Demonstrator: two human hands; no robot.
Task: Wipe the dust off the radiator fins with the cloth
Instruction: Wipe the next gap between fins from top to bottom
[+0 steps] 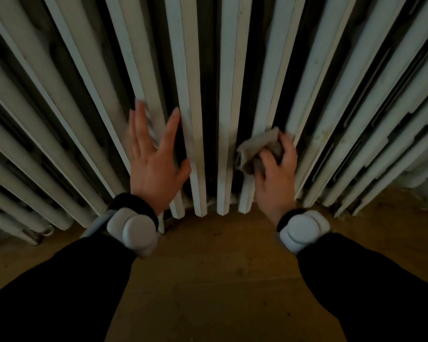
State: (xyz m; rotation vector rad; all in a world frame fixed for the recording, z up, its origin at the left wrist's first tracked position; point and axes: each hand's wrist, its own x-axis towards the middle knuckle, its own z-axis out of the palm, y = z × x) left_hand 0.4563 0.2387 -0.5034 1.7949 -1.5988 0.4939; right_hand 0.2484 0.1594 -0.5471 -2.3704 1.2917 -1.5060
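A white ribbed radiator (227,70) fills the upper part of the head view, its tall fins running down to the floor. My right hand (276,178) grips a crumpled grey cloth (260,146) and presses it against the lower part of a fin right of centre. My left hand (153,154) lies flat with fingers spread on the fins left of centre, holding nothing. Both wrists carry white bands over black sleeves.
A brown wooden floor (215,267) lies under the radiator. Dust clumps sit at the fin feet (211,206). A pipe fitting (47,230) shows low at the left end. The scene is dim.
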